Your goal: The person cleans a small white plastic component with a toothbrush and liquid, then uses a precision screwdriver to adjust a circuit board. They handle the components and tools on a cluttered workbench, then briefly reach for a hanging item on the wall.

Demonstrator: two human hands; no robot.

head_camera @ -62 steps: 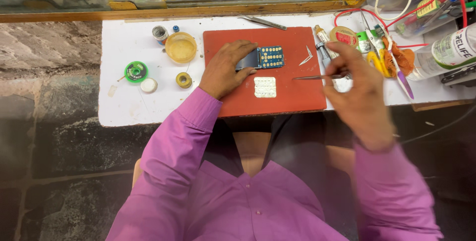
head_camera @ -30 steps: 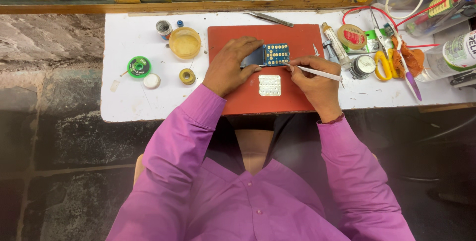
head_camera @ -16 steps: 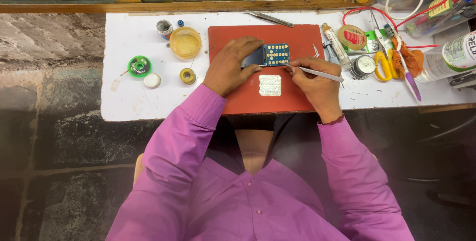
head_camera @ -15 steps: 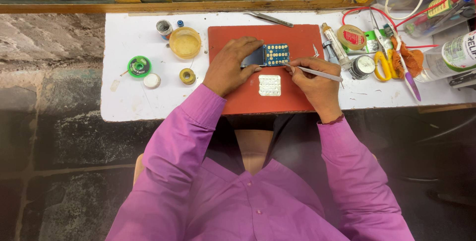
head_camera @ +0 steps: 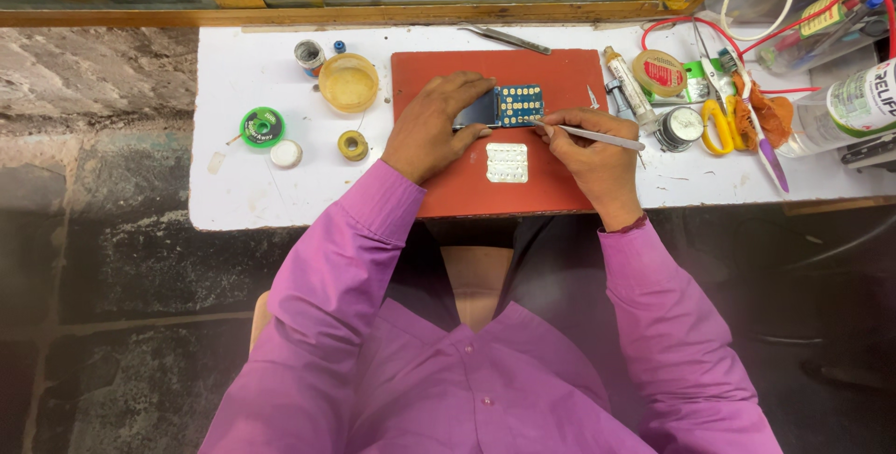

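A small phone circuit board (head_camera: 516,105) with a blue keypad area lies on a red mat (head_camera: 560,76) on the white table. My left hand (head_camera: 431,125) presses down on the board's left, dark end and holds it still. My right hand (head_camera: 590,157) grips a thin metal tool (head_camera: 597,138) like a pen, its tip touching the board's lower right edge. A white rubber keypad (head_camera: 507,163) lies on the mat just below the board, between my two hands.
Left of the mat stand a round amber dish (head_camera: 348,83), a green solder-wick reel (head_camera: 262,126), a small tape roll (head_camera: 352,145) and a white cap (head_camera: 286,153). Tweezers (head_camera: 509,39) lie behind the mat. Yellow scissors (head_camera: 717,125), tins, a tube, red wires and a bottle (head_camera: 845,109) crowd the right.
My right hand came in from the cluttered right side with the metal tool and set its tip at the board. Over the last second both hands stay nearly still.
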